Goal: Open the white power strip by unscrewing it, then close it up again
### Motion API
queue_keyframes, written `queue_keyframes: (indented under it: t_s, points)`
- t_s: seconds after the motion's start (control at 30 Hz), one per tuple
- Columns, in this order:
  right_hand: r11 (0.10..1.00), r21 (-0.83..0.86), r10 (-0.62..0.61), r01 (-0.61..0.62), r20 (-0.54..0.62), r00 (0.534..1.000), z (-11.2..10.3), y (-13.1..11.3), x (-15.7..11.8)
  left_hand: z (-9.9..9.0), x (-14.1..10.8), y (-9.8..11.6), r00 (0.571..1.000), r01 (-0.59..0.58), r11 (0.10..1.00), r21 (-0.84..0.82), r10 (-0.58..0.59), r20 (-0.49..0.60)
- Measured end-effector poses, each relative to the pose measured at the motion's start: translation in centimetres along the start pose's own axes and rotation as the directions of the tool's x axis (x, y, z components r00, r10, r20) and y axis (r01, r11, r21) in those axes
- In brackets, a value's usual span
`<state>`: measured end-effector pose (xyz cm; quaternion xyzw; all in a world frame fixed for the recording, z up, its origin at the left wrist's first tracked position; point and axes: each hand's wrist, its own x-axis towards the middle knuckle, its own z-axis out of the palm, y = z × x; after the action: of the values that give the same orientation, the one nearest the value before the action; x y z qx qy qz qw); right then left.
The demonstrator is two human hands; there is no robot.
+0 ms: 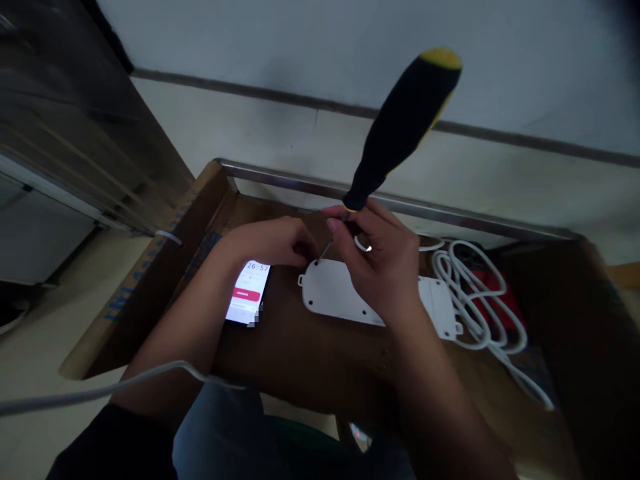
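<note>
A white power strip (333, 293) lies face down on brown cardboard, with small dark screw holes along its edges. My right hand (377, 250) pinches the shaft of a black and yellow screwdriver (400, 123) just below its handle. The screwdriver stands tilted, its tip at the hole in the strip's upper left corner. My left hand (287, 241) rests at that corner with curled fingers; what they hold, if anything, is hidden. The strip's white cable (470, 300) is coiled at its right end.
A lit phone (245, 300) lies beside my left wrist. Cardboard walls (145, 280) rise at the left and right, and a metal rail (300, 181) runs along the back. Something red (507, 307) lies under the cable coil. Another white cable (100, 393) crosses my left forearm.
</note>
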<state>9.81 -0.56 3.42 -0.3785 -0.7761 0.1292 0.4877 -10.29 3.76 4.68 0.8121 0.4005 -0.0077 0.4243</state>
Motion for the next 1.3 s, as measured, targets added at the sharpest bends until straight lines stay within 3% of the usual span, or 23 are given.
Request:
queue_keyframes:
  t_s: [0.13, 0.4, 1.3]
  points:
    - [0.999, 0.018, -0.030, 0.030, 0.012, 0.999, 0.2, 0.3, -0.1, 0.5, 0.2, -0.6, 1.000, -0.010, 0.998, -0.061, 0.011, 0.015]
    - [0.999, 0.027, -0.024, 0.023, 0.036, 0.999, 0.1, 0.2, -0.3, 1.4, 0.8, -0.4, 1.000, 0.019, 1.000, -0.021, -0.019, -0.002]
    - [1.000, 0.011, -0.025, 0.025, 0.037, 0.999, 0.0, 0.0, -0.1, 1.4, 0.9, -0.3, 1.000, 0.016, 1.000, 0.020, -0.016, -0.009]
